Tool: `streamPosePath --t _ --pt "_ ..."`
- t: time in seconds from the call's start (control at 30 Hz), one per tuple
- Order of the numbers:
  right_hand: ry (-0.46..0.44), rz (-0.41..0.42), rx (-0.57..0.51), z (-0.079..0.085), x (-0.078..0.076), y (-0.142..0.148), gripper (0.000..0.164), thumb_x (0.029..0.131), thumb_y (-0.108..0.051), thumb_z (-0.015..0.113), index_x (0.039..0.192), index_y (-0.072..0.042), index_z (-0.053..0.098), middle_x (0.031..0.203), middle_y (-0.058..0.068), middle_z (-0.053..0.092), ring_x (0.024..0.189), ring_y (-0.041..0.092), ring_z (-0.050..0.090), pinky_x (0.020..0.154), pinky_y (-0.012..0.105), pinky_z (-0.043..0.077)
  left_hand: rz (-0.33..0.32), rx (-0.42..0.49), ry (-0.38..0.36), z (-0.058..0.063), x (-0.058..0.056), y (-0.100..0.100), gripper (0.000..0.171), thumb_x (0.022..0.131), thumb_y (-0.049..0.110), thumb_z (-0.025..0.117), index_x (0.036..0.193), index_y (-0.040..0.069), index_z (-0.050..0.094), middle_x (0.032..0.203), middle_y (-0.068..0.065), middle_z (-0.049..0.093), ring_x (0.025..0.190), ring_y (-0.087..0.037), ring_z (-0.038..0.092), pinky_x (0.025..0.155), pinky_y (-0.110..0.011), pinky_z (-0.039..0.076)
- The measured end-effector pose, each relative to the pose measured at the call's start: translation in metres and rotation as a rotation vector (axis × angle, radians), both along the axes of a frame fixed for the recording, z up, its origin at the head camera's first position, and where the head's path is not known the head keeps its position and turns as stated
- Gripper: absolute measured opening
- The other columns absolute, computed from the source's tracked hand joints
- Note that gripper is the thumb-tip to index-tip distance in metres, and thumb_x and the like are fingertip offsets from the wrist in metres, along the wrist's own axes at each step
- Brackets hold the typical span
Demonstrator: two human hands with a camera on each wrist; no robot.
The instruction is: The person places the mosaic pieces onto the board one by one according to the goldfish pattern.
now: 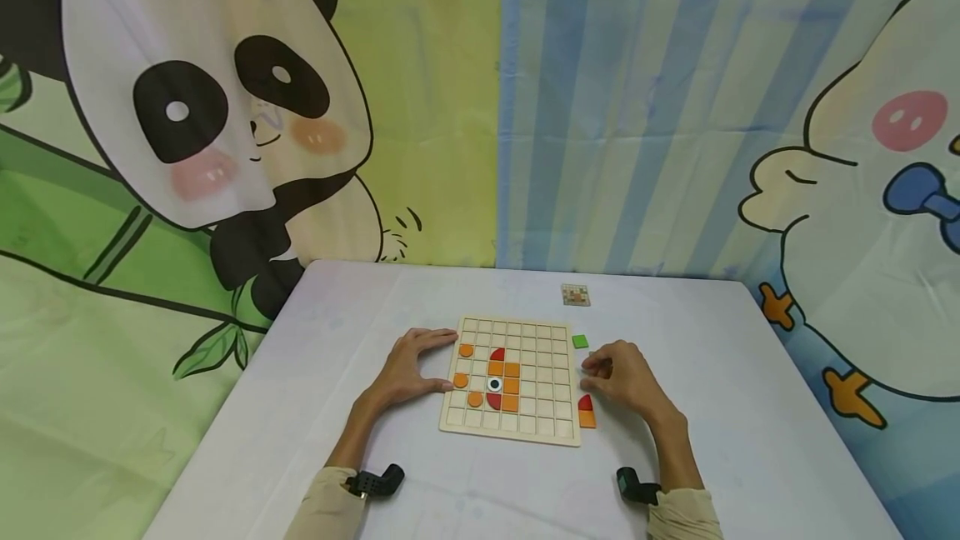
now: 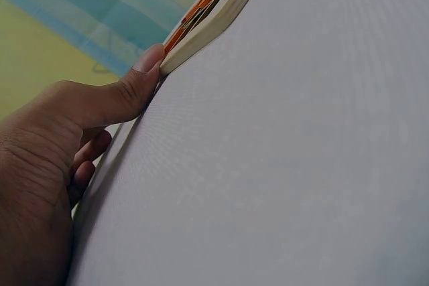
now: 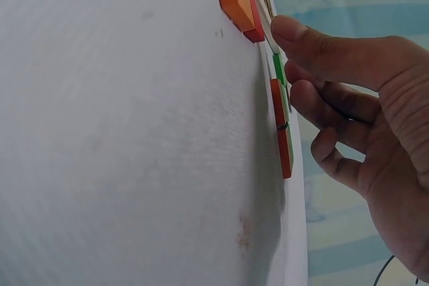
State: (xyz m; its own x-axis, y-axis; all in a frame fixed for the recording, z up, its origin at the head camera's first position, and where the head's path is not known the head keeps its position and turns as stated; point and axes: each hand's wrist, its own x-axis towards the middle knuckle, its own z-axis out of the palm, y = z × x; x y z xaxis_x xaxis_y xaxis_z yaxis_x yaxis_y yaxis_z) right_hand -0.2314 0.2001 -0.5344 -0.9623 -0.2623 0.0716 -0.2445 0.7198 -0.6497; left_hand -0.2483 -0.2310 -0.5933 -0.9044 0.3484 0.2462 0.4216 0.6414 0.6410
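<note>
A pale wooden grid board (image 1: 543, 423) lies on the white table. Orange squares (image 1: 512, 386), red quarter-round pieces (image 1: 498, 353), orange discs (image 1: 476, 399) and a black-and-white eye piece (image 1: 494, 384) sit on its left half. My left hand (image 1: 411, 367) rests at the board's left edge, thumb and fingers spread; in the left wrist view the thumb (image 2: 134, 85) touches the corner. Beside the right edge hovers my right hand (image 1: 618, 373), its fingers loosely bent with nothing visible between them. Close under it, the right wrist view shows a reddish-orange piece (image 3: 280, 132).
Right of the board lie a green piece (image 1: 580, 342), a red piece (image 1: 585, 402) and an orange square (image 1: 587, 419). A small patterned card (image 1: 576, 296) lies behind the board. Printed cloth with a panda (image 1: 217, 90) hangs past the table's far edge.
</note>
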Motion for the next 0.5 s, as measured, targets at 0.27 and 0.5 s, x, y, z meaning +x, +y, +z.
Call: streamPosePath --t 0.27,0.5 --pt "0.016 -0.004 0.010 -0.002 0.001 0.005 0.022 0.081 -0.005 0.096 0.100 -0.003 0.085 0.087 0.002 0.077 0.077 0.014 0.062 0.069 0.024 0.054 -0.002 -0.002 -0.008 0.001 0.001 0.000 0.089 0.073 0.047 0.100 0.153 0.025 0.066 0.159 0.004 0.064 0.144 -0.030 0.054 0.120 -0.063 0.037" --pt "0.025 -0.018 0.013 -0.003 0.001 0.012 0.021 0.080 -0.004 0.095 0.098 -0.004 0.085 0.085 0.000 0.075 0.078 0.015 0.061 0.070 0.024 0.053 -0.004 0.003 -0.007 0.000 -0.001 -0.001 0.090 0.073 0.048 0.100 0.153 0.024 0.066 0.160 0.004 0.063 0.145 -0.031 0.053 0.120 -0.064 0.037"
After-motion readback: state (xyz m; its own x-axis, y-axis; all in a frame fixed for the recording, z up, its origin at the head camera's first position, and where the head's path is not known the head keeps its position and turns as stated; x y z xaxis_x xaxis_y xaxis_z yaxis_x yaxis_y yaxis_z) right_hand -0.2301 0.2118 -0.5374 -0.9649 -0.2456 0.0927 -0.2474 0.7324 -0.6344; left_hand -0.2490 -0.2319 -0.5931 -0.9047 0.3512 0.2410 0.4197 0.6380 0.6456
